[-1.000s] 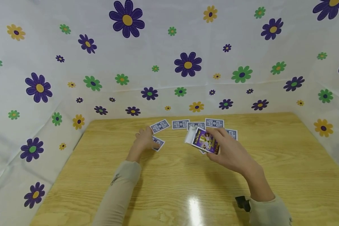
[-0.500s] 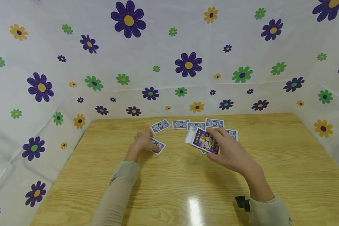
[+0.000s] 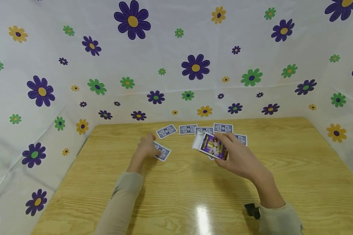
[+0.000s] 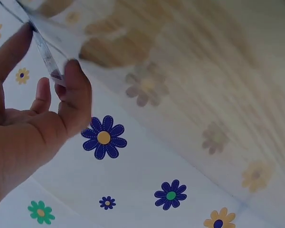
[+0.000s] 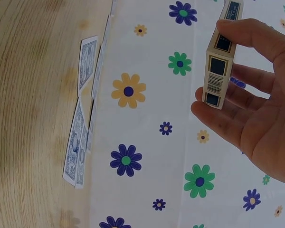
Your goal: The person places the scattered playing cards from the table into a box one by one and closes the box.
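Along the table's far edge: patterned cards.
Left hand: pinches one card, left of the card box.
Right hand: grips that box.
Card work: likely dealing or gathering; next calls for steady pinching.

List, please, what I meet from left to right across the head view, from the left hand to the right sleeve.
Left hand, playing card it touches, second far card from left, purple card box, right hand, right sleeve.
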Demonstrator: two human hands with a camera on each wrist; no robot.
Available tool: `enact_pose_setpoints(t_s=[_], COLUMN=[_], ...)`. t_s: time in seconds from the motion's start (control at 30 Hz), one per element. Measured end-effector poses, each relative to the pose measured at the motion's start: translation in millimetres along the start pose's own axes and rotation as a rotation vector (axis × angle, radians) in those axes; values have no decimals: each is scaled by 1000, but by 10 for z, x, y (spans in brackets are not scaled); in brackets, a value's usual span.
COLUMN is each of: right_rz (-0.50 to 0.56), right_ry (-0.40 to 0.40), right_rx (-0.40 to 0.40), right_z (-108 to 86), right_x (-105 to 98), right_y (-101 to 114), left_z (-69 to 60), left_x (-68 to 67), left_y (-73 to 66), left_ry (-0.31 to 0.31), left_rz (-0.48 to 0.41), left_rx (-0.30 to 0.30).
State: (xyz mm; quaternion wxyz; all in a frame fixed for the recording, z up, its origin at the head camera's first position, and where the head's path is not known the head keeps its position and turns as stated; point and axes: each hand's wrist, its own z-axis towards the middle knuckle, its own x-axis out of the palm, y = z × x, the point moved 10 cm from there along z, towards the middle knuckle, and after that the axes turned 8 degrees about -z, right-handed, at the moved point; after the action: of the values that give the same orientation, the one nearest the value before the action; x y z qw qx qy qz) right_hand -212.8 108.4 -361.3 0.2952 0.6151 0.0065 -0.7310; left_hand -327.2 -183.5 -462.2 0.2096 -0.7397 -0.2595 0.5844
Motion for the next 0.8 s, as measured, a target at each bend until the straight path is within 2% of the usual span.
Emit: enact_pose_setpoints(t_s=[0.13,0.27,0.47,0.53,0.67,0.8], right_rz=[-2,-11,-9,-5,9,23], right_ry=[-1,-4,10,13,27,36], right_rx=[-1,-4,4,14,51,88], right_z=[23,37,50,48,33,13], right_x=[10,15,32,34,44,55], right_y=[-8,-16,-25,-36,-78,-138], left_z=[-49,-138,-320,-382,-510,-652], left_x=[-81,-96,-60,-67,-144,-247], left_y=[-54,-143,-295,-381,-605,-781], left_ry=[-34,-28,28,35,5,2], left_rz=[-79,-88,-171,-190,-234,-381], left_rx=[87,159,173,202,308,358])
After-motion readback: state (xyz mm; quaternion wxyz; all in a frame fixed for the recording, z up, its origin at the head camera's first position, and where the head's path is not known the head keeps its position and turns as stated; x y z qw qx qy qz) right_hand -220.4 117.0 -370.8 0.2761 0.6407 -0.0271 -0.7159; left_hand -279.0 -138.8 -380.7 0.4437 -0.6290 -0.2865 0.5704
